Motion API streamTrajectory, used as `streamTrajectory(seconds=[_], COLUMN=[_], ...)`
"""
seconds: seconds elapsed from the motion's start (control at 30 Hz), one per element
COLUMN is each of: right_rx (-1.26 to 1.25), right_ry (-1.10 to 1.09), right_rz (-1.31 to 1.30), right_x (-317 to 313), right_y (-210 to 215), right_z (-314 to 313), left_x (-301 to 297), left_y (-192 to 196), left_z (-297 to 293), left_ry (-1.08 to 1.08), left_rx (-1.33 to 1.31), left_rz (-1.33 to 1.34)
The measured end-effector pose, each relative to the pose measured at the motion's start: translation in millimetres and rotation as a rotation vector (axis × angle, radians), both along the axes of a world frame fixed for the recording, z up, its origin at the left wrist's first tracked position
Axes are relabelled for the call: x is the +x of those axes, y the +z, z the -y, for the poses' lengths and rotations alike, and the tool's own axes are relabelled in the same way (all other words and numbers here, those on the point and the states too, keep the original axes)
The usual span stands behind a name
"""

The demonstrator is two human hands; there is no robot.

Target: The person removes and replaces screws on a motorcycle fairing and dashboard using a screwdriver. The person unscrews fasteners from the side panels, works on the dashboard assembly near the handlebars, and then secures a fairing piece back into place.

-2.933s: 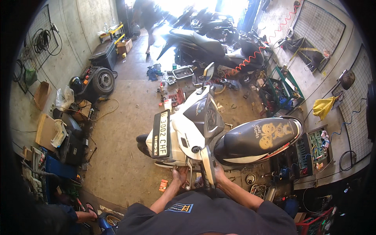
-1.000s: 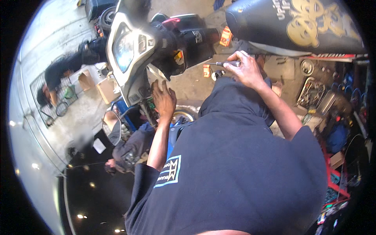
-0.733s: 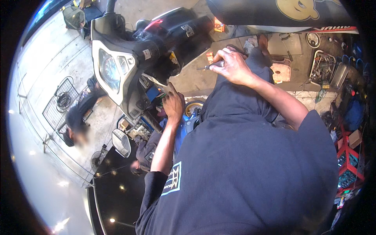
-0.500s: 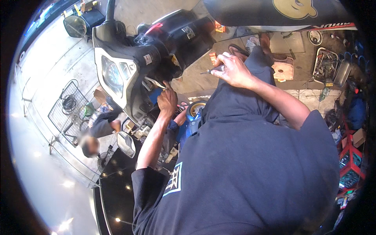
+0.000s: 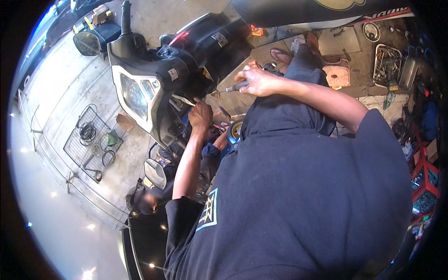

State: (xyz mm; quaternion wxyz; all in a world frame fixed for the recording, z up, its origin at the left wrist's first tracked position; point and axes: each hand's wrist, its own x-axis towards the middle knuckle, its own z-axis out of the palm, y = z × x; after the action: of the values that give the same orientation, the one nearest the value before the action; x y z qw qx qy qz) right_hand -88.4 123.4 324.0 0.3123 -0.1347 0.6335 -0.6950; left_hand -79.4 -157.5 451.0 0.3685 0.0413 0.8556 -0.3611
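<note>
A dark-handled screwdriver [image 5: 237,87] sticks out to the left from my right hand [image 5: 259,82], whose fingers are closed round its handle. Its thin tip points toward the black and white motor scooter [image 5: 161,112]. My left hand [image 5: 200,116] is against the scooter's underside, beside a pale strip [image 5: 184,100] at the panel edge. Its fingers are bent and partly hidden in the shadow there, so what they grip is unclear. The scooter's headlight [image 5: 133,91] faces left, and its dark body panels [image 5: 219,44] extend to the upper right.
Another person [image 5: 144,200] is low at the left, behind a scooter mirror [image 5: 155,172]. A wire rack [image 5: 88,140] lies on the floor. At the right are a tray of tools [image 5: 388,65], a pinkish stool [image 5: 337,74] and a red rack [image 5: 424,182].
My right hand has moved left and lower toward the scooter with the screwdriver. My left hand stays at the panel edge, its fingers more bent. The other person has moved lower and right.
</note>
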Motion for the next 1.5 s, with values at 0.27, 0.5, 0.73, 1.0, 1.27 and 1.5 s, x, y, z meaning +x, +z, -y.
streamTrajectory(seconds=[0.27, 0.5, 0.73, 1.0, 1.27, 1.5], right_rx=[0.079, 0.160, 0.223, 0.384, 0.490, 0.534], right_ry=[0.075, 0.102, 0.144, 0.286, 0.384, 0.420], right_rz=[-0.120, -0.082, -0.119, -0.437, -0.343, -0.403], right_x=[-7, -10, -3, 29, 13, -7], right_y=[8, 8, 24, 30, 54, 69], right_z=[72, 65, 94, 121, 113, 136], left_x=[69, 74, 59, 73, 64, 61], left_y=[-46, -61, -109, -136, -144, -151], left_z=[23, -11, 15, 44, 17, 37], left_ry=[0.745, 1.433, 1.927, 2.015, 1.864, 2.099], left_rx=[0.695, 1.092, 1.637, 1.660, 1.894, 1.880], left_rz=[-0.162, -0.380, -0.751, -0.912, -1.023, -0.951])
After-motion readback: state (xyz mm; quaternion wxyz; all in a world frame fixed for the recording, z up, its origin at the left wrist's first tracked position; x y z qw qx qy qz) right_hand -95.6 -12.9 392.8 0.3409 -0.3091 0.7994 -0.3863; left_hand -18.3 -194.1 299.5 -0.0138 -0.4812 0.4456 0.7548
